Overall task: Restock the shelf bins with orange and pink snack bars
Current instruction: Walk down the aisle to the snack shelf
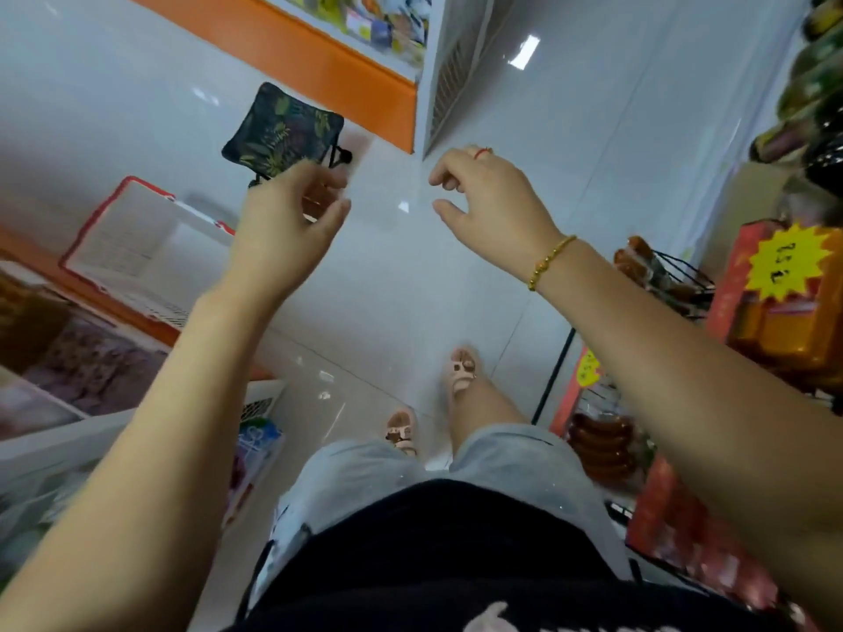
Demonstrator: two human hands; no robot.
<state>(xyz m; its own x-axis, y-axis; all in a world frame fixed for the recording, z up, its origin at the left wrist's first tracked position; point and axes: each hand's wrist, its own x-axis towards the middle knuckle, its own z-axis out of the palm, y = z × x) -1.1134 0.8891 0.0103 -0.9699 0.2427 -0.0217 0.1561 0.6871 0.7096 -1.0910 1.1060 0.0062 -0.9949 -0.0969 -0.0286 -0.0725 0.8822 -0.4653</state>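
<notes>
Left hand point(283, 230), right hand point(488, 198) up over floor point(570, 130), fingers curled; I can't tell if gripping anything. I judge: between loads; next, reach basket point(137, 248).

We counted two hands, the left hand point(285, 230) and the right hand point(490, 205), with one faint clear panel point(387, 189) pinched between them. We saw one gold bracelet point(549, 263), one red ring point(482, 152) and two sandals point(461, 371). We also counted one leaf-patterned cushion point(285, 130), one red-rimmed white basket point(132, 248) and two yellow starburst tags point(787, 262); the packets point(602, 444) at the sides were too blurred to count
</notes>
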